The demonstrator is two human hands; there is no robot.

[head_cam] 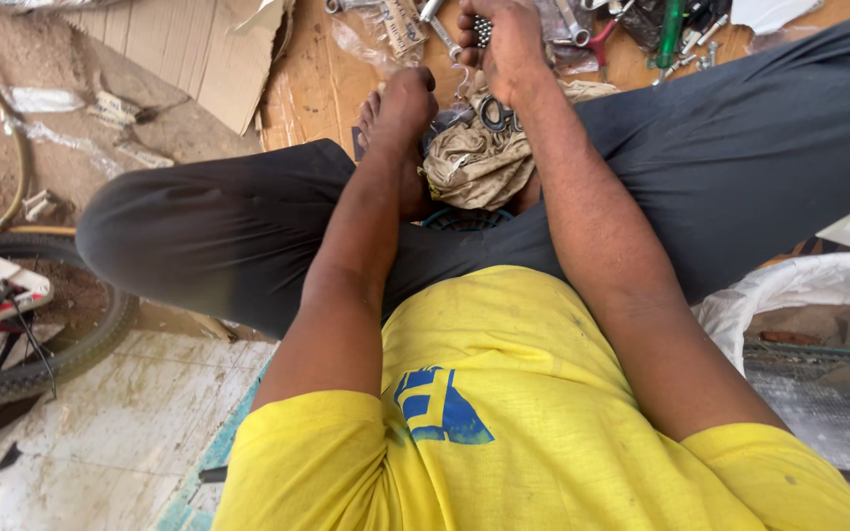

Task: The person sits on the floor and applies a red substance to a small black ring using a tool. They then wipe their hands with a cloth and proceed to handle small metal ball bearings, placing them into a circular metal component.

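Observation:
I sit cross-legged in a yellow shirt and dark trousers (248, 216). My right hand (509, 44) reaches forward and pinches a small beaded metal part (484, 29) between its fingers. Just left of it and nearer to me, my left hand (407, 98) is curled into a fist beside my bare foot; whether it holds anything is hidden. A dirty beige rag (474, 167) lies bunched between my shins, under both hands. A few black rings (496, 115) rest on the rag below my right wrist.
Spanners (568, 20), red-handled pliers (602, 44) and a green-handled screwdriver (671, 34) lie scattered on the brown board ahead. Torn cardboard (199, 49) lies at the upper left, a bicycle tyre (71, 349) at the left, a white sack (799, 285) at the right.

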